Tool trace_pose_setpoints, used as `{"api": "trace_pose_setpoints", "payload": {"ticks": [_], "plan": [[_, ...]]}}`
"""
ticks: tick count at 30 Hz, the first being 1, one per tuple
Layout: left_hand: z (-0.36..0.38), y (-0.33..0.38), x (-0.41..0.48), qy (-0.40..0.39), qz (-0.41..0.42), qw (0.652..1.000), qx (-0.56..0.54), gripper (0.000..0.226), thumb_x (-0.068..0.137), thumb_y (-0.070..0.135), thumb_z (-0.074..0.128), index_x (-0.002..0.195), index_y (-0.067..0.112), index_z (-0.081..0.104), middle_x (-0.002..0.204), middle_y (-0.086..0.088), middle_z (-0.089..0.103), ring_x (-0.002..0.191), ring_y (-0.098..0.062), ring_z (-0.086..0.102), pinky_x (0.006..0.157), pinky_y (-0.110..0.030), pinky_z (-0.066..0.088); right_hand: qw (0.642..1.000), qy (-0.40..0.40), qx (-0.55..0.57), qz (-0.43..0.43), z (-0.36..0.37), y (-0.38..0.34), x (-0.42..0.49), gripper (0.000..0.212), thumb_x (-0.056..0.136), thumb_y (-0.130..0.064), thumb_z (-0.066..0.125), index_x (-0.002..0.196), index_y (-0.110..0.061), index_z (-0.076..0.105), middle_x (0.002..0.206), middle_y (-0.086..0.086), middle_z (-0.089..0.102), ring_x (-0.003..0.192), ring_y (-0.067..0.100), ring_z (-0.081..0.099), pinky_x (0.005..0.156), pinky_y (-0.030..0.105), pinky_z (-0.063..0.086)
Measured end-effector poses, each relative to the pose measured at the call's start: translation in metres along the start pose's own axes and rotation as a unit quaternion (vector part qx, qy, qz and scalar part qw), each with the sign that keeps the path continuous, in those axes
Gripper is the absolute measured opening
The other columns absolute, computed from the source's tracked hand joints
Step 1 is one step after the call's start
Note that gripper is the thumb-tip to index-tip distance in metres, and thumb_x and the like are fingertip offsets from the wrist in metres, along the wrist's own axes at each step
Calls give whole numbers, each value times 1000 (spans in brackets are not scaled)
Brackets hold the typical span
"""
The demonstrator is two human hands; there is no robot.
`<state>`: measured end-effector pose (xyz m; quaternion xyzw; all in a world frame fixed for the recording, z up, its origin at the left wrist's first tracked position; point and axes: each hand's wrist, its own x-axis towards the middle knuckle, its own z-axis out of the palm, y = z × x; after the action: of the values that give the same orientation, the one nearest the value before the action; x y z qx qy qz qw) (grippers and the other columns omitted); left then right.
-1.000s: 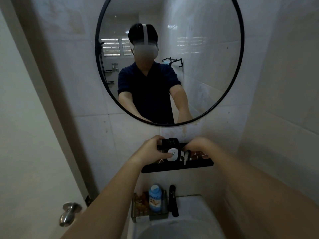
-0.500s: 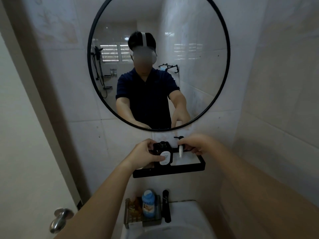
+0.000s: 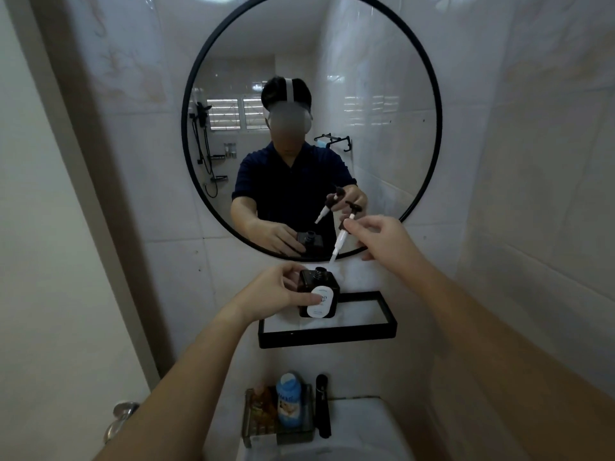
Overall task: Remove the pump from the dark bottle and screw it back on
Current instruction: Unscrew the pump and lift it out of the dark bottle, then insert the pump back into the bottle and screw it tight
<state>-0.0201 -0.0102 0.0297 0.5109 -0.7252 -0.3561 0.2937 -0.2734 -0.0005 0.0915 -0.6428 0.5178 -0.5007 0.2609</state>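
Observation:
The dark square bottle (image 3: 319, 296) with a white oval label stands on the black wall shelf (image 3: 327, 334), its neck open at the top. My left hand (image 3: 278, 291) grips the bottle's left side. My right hand (image 3: 379, 236) holds the pump (image 3: 344, 232) by its dark collar, up and to the right of the bottle. The pump is tilted, its white tube pointing down-left toward the neck and clear of it. The round mirror (image 3: 429, 94) repeats both hands, the bottle and the pump.
Below the shelf, a small rack (image 3: 278, 430) on the white sink (image 3: 359, 427) holds a blue bottle (image 3: 288, 399), with a black faucet-like piece (image 3: 323, 405) beside it. A door with a metal knob (image 3: 121, 420) lies at left, and a tiled wall stands close on the right.
My right hand has lifted the pump up and to the right, drawing its tube fully out of the bottle. The left hand has kept hold of the bottle on the shelf.

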Motion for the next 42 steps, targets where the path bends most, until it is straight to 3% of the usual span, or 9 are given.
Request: {"api": "trace_pose_setpoints", "payload": {"ticks": [8,12,16,19,23,27,33,36,42], "plan": [[-12,22,-7,-13,23,1000,-2,71,80,40,97,141,26,65,103,0,86,94,-11,84,105,-43,61,996,28,-9,-79,6,-8,-2,33,100,-46,69,118,-20,77,127,-4,64,92,13,72,67,29,63],[-15,32,-12,-14,38,999,5,64,85,35,93,141,28,63,92,6,85,82,4,80,86,-21,59,995,17,-21,-99,7,-14,-6,32,100,-41,70,120,-17,77,122,-8,61,79,9,66,73,39,67],[-15,37,-13,-8,39,999,0,60,86,33,92,139,27,65,112,-4,80,88,-3,78,67,-7,56,994,1,-21,-111,8,-15,-9,26,101,-36,71,118,-17,77,117,-14,61,76,10,65,74,40,65],[-15,40,-14,-8,48,999,-8,54,84,39,93,129,35,65,112,-4,79,98,-10,76,79,-16,61,994,-34,-19,-97,9,-12,-10,28,102,-35,70,121,-15,77,121,-7,62,89,11,69,80,36,65],[-17,39,-11,8,54,999,1,88,65,63,94,141,29,67,112,-9,80,107,-27,78,105,-45,61,992,-91,-25,-88,12,-6,-14,28,100,-35,72,122,-17,77,125,-4,64,94,10,69,87,32,60],[-18,41,-10,4,59,998,13,92,62,65,93,142,27,67,96,3,76,89,-14,74,98,-40,60,993,-108,2,-50,13,-3,-22,10,97,-38,76,106,-37,72,123,-5,72,101,8,73,92,31,61],[-17,40,-11,17,60,998,27,88,66,67,91,141,29,66,112,-2,80,104,-19,78,101,-41,61,988,-122,91,-6,19,-1,-23,20,100,-23,74,101,-43,71,93,-10,79,88,2,78,89,27,64],[-14,39,-11,23,64,997,31,84,70,63,92,142,28,65,113,-2,78,103,-19,77,98,-39,61,992,-96,77,-31,23,-1,-24,13,96,-24,79,101,-34,72,98,-12,77,82,-1,77,78,19,59],[-14,39,-12,35,66,997,30,76,78,53,93,143,27,64,119,-4,77,108,-20,76,100,-39,61,990,-71,124,-6,30,-2,-27,29,97,-28,76,125,-18,78,112,-6,78,103,11,76,92,29,61]]}}
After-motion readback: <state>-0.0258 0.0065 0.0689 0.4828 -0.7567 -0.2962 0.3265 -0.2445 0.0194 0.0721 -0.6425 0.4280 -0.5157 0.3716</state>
